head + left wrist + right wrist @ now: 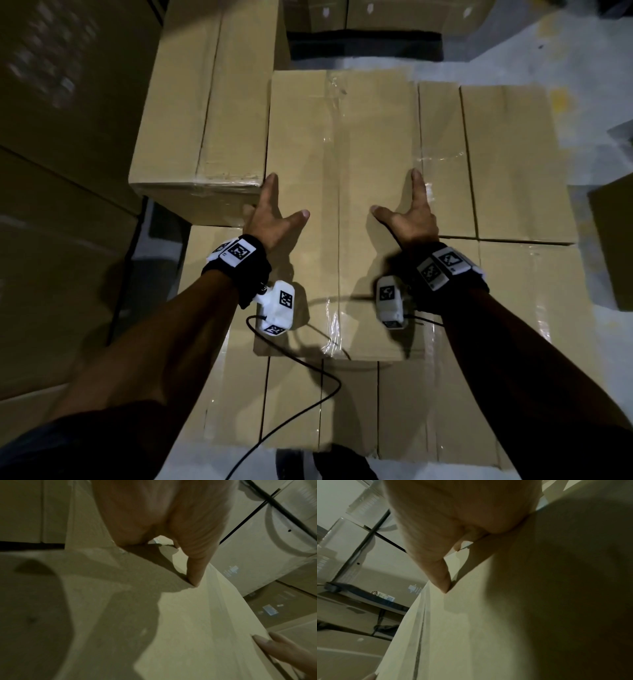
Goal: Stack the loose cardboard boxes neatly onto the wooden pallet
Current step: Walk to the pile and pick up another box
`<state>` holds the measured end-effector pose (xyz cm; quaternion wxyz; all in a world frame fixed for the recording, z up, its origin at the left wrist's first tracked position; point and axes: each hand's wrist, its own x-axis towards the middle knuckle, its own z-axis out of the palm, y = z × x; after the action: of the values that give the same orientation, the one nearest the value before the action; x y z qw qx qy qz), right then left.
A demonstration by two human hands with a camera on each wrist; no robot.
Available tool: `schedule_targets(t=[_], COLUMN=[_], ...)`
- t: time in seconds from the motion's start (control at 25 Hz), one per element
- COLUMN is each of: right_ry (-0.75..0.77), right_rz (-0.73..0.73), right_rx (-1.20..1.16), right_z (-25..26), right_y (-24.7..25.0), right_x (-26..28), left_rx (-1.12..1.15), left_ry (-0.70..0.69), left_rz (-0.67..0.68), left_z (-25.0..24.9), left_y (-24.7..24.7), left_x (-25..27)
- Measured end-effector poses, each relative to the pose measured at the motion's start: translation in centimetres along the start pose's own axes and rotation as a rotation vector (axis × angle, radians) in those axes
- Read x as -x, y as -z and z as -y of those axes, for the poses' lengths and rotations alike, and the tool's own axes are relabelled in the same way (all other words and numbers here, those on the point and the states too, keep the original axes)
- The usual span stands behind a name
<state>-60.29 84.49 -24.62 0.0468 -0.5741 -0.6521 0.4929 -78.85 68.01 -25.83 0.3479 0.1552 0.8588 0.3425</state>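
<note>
top box (342, 205) sits on the stack of cardboard boxes, lying across the lower boxes (342, 404), long axis running away from the person. left hand (270, 216) is at the top box's left edge, right hand (409, 214) at its right edge, both about midway along its length. thumbs spread flat on the top face, index fingers straight along the edges; other fingers look wrapped down over the sides, though the wrist views are too dim to be sure. so fingers splayed and clasping the top box from both sides, likely to square it up with the layer under it or slide it into line. neighbor box (205, 113) is left of the top box, touching its left side. another box (496, 161) is right of the top box, lower. pallet not visible, hidden under the stack. black cable (308, 401) trails from the wrists across the lower boxes on the near side of the top box.
</note>
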Motion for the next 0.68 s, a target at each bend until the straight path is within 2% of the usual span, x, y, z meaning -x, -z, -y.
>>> schedule_targets(t=[0.32, 0.48, 0.6, 0.68], right_ry=[-0.026, -0.013, -0.007, 0.01], right_rz=[0.009, 0.0, 0.052, 0.066], right_rx=[0.016, 0.05, 0.076, 0.188], right_z=[0.1, 0.1, 0.3, 0.3], right_y=[-0.8, -0.9, -0.7, -0.7], right_x=[-2.0, -2.1, -1.9, -1.6], left_rx=[-0.046, -0.087, -0.137, -0.153], left_ry=[0.029, 0.036, -0.014, -0.056], left_rz=[-0.032, -0.004, -0.016, -0.025], left_z=[-0.2, -0.2, 0.3, 0.7], left_y=[-0.2, -0.1, 0.6, 1.7], left_x=[-1.1, -1.6, -1.7, -1.3])
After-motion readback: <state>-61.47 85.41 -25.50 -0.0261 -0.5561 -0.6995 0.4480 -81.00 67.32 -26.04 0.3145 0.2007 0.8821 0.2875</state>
